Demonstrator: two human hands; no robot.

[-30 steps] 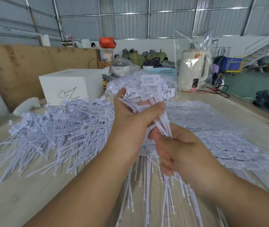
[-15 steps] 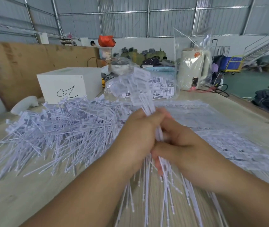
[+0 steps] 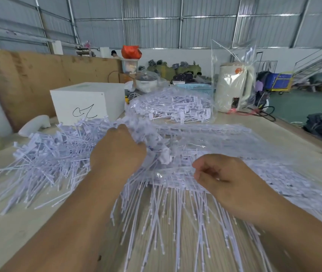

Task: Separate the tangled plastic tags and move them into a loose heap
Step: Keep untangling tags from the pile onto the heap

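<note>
Nearest, stems of the tangled tags [image 3: 168, 222] fan toward the person over the table [image 3: 19, 238] edge, heads tucked under a clear plastic sheet [image 3: 205, 140] — prob. the opened bag they came in, so the bunch stays aligned for pulling. Right hand [image 3: 228, 179] sits on that bunch w/ fingers curled in; looks like a pinch on a few tags or the film edge, but can't tell which, contact is hidden. Left hand [image 3: 117, 152] lies knuckles-up at the seam between bunch and loose heap [image 3: 44, 160]; fingertips buried in tags, so grip can't be read — prob. dropping or pushing a freed lot leftward. Heap spreads left of the hands, stems pointing every way, i.e. already separated. Beyond: another bag of tags [image 3: 176, 108], unopened by the look, waiting its turn; white box [image 3: 87, 101] w/ a scribble behind the heap; bagged kettle [image 3: 232, 89] farther right. Lots left to do.
</note>
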